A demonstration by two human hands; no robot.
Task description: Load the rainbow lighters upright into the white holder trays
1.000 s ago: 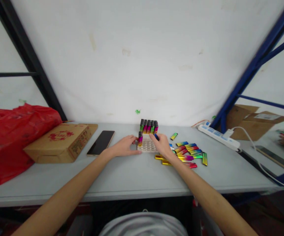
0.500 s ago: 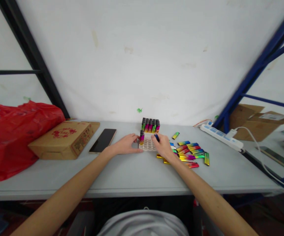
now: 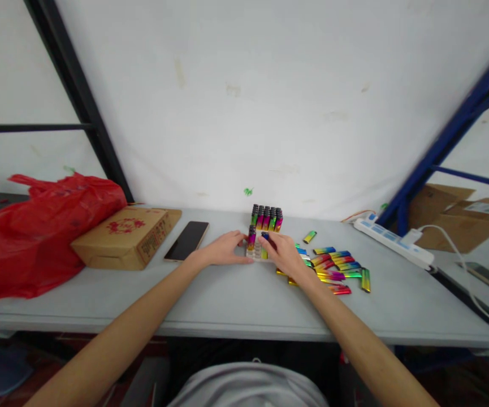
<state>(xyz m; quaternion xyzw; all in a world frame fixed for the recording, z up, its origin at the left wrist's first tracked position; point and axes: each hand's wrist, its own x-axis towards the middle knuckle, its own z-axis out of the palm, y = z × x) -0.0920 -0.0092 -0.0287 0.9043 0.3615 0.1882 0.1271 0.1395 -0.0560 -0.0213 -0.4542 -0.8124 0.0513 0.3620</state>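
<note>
A whitish tray with round holes [image 3: 256,255] lies on the grey table, partly covered by my hands. My left hand [image 3: 223,249] grips its left side, thumb at the near edge and fingers further back. Purple-and-gold lighters [image 3: 251,239] stand upright in the tray's left end. Between the fingertips of my right hand [image 3: 285,252] is a blue-and-yellow lighter [image 3: 264,237], upright over the tray; whether its base sits in a hole I cannot tell. Behind the tray stands a block of upright lighters with black tops [image 3: 267,218]. Many loose shiny lighters [image 3: 331,264] lie beside my right hand.
Left of my hands are a black phone [image 3: 187,241], a cardboard box [image 3: 121,237] and a red plastic bag [image 3: 53,232]. To the right lie a white power strip [image 3: 392,244] with a cable and an open carton [image 3: 443,217]. A wall [image 3: 244,113] closes off the back.
My right hand has turned the lighter upright and its yellow body now shows over the tray. My left hand keeps its place at the tray. The whole view has shifted slightly.
</note>
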